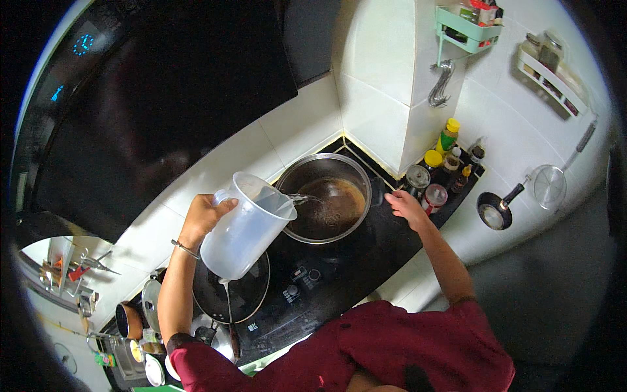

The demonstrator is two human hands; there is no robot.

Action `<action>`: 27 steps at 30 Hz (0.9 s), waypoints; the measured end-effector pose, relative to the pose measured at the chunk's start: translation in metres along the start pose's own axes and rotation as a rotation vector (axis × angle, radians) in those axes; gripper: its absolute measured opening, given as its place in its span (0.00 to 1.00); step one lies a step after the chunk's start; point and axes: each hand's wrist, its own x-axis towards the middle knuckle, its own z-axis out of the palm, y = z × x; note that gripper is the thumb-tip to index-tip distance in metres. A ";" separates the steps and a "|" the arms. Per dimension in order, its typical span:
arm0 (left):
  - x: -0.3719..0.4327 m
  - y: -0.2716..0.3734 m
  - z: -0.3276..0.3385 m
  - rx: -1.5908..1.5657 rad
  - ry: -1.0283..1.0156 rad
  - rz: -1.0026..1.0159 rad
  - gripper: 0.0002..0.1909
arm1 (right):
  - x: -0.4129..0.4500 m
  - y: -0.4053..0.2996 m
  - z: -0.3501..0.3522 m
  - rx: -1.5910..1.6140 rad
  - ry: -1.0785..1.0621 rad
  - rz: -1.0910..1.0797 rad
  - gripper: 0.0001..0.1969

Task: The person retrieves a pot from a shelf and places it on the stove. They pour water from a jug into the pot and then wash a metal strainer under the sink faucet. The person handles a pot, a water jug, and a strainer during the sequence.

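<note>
My left hand [209,214] grips the handle of a translucent plastic measuring jug [240,240]. The jug is tilted to the right, and water runs from its lip into a large metal pot [323,198] on the black cooktop [338,274]. Brownish liquid covers the pot's bottom, its surface disturbed where the stream lands. My right hand [405,208] is just right of the pot, near its dark side handle [377,192]; the fingers are partly curled, and whether they touch the handle is not clear. Below the jug, a dark wok or lid [235,294] is partly hidden.
Seasoning bottles and jars [433,159] crowd the corner right of the pot. A small frying pan [494,210] and a strainer [547,186] hang on the tiled wall. A dark range hood [171,98] overhangs the upper left. Pots and dishes stand near the sink [128,360] at lower left.
</note>
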 end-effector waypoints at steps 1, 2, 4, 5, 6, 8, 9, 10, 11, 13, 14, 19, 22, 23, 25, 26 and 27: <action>-0.001 0.000 0.001 -0.016 0.012 -0.016 0.13 | 0.011 -0.016 0.011 0.010 -0.113 0.110 0.37; 0.001 -0.001 0.004 -0.037 0.026 -0.007 0.13 | 0.026 -0.024 0.020 0.109 -0.134 0.195 0.30; 0.006 -0.006 0.010 -0.079 0.054 0.008 0.13 | 0.057 -0.011 0.023 0.302 -0.240 0.269 0.18; 0.005 -0.001 0.012 -0.085 0.052 -0.004 0.13 | 0.074 0.005 0.017 0.401 -0.323 0.256 0.12; 0.002 0.002 0.015 -0.098 0.056 -0.024 0.14 | 0.077 0.004 0.019 0.490 -0.412 0.248 0.07; 0.004 0.000 0.018 -0.092 0.061 -0.046 0.14 | 0.076 0.005 0.022 0.501 -0.350 0.230 0.08; 0.007 -0.004 0.019 -0.071 0.064 -0.049 0.15 | 0.072 0.000 0.024 0.509 -0.318 0.218 0.11; 0.008 -0.006 0.020 -0.049 0.065 -0.051 0.15 | 0.079 0.007 0.024 0.469 -0.286 0.200 0.13; 0.006 -0.005 0.021 -0.066 0.066 -0.056 0.15 | 0.081 0.010 0.026 0.455 -0.277 0.196 0.11; 0.006 0.003 0.024 -0.095 0.065 -0.052 0.16 | 0.084 0.009 0.029 0.435 -0.252 0.178 0.07; 0.008 0.001 0.026 -0.088 0.072 -0.051 0.16 | 0.086 0.006 0.031 0.386 -0.245 0.179 0.07; 0.017 -0.013 0.030 -0.108 0.087 -0.028 0.16 | 0.114 -0.007 0.038 0.508 -0.389 0.202 0.09; 0.019 -0.019 0.032 -0.106 0.081 0.048 0.17 | 0.124 -0.012 0.047 0.392 -0.328 0.204 0.08; 0.019 -0.018 0.032 -0.017 0.068 0.026 0.17 | 0.127 -0.015 0.048 0.407 -0.350 0.209 0.08; 0.019 -0.014 0.032 0.160 0.037 -0.016 0.18 | 0.133 -0.021 0.047 0.384 -0.390 0.194 0.08; 0.020 -0.013 0.033 0.152 0.045 0.019 0.18 | 0.136 -0.025 0.047 0.374 -0.395 0.207 0.08; 0.021 -0.013 0.034 0.144 0.054 0.052 0.19 | 0.137 -0.028 0.048 0.365 -0.402 0.221 0.08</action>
